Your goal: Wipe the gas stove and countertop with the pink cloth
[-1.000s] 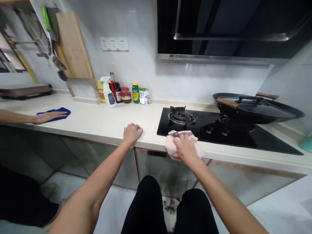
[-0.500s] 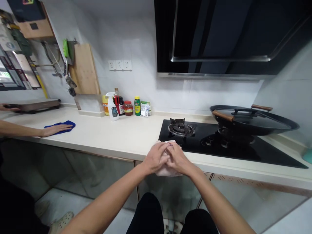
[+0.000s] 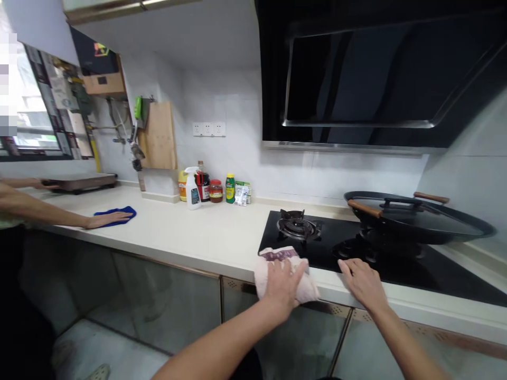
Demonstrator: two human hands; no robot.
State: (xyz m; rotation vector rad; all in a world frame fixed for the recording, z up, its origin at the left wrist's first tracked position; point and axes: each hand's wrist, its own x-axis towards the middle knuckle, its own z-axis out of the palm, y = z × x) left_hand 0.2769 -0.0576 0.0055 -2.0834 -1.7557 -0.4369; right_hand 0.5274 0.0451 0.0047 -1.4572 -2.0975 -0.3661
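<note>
In the head view my left hand [image 3: 283,287] grips a pale pink cloth [image 3: 263,274] with a purple patch. The cloth lies over the counter's front edge, touching the near left corner of the black gas stove [image 3: 332,237]. To the right, my right hand [image 3: 362,282] rests at the stove's front edge, holding nothing, its fingers bent and the thumb apart. The left burner [image 3: 298,226] sits bare behind the cloth. A large wok [image 3: 428,227] with wooden handles and a glass lid [image 3: 420,211] stands on the right burner.
At left, another person's hand [image 3: 106,219] presses a blue cloth [image 3: 129,212] on the white counter [image 3: 190,232]. A spray bottle [image 3: 193,190], a red-lidded jar [image 3: 216,191] and a green bottle [image 3: 230,189] line the wall. Overhead hangs the range hood [image 3: 356,79].
My hands have parted: the right let go of the cloth and moved right to the stove edge. The cloth is spread wider under my left hand. The view has tilted up.
</note>
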